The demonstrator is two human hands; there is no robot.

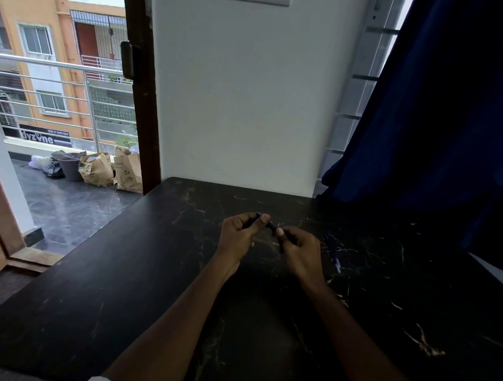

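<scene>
Dark marbled table [119, 285], white wall behind, open balcony door at left. Over its middle, left hand [238, 237] and right hand [299, 250], close together, fingers of both curled round one short dark pen [271, 225]. Seemingly held off the tabletop. Long axis from upper left down to lower right: blue tip past the left fingers, other end pinched in the right. Short bare stretch between the two grips. Probably next: pull or twist apart along that axis. Beside the right hand, flat on the table, thin blue stick [334, 256], untouched.
</scene>
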